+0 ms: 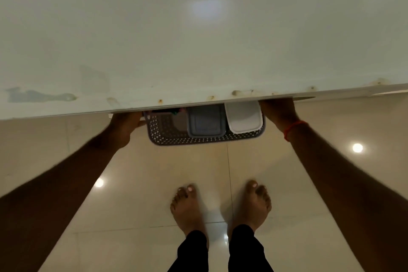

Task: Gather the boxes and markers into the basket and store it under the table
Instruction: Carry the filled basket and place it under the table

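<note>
1. Standing barefoot on a glossy beige tiled floor (154,172), a person in dark trousers plants the left foot (187,207) and right foot (254,205) side by side, toes pointing toward the table.
2. Both bare forearms reach forward and slightly inward from the lower corners; an orange band (294,129) circles the right wrist.
3. The left hand (124,128) grips the left end of a dark perforated basket (198,139), thumb lying at the rim, fingers partly lost in blur and shadow.
4. The right hand (278,112) sits against the basket's right end; its fingers run under the tabletop edge, so its grip cannot be told.
5. The basket lies level between the two hands, its near wall out over the floor, its far part hidden beneath the tabletop edge.
6. Inside it, a grey box (206,122) sits at the middle, and a white box (244,117) touches it on the right, tilted a little.
7. At the basket's far left, a few coloured markers (176,111) peep out, too blurred to count.
8. Beyond, the white tabletop (198,40) fills the upper frame, its near edge stained and chipped, its sheen catching reflected lights.
</note>
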